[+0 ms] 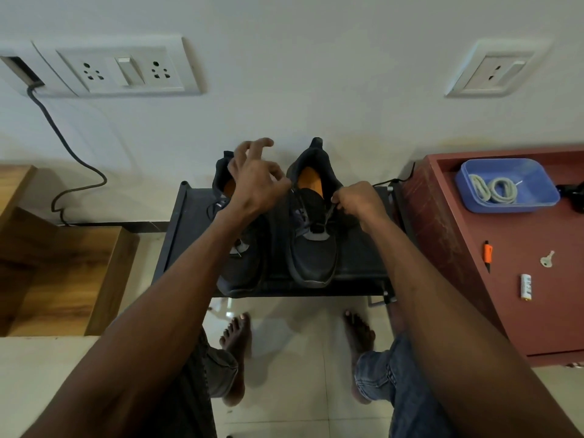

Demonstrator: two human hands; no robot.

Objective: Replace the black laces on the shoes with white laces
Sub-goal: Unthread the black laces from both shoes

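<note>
- I see a pale wall with two socket plates
- glossy cream tiled floor
- wooden steps on my left, red cabinet on my right

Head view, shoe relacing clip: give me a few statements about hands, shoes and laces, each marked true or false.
1. Both black shoes stand on the dark rack. True.
2. The white laces are already threaded into a shoe. False: they lie coiled in the blue tray on the red cabinet.
3. The right hand pinches a black lace on the right-side shoe. True.
4. The left hand lies flat on the rack. False: it is raised over the shoes, fingers spread.
5. An orange-handled tool lies on the cabinet. True.
</note>
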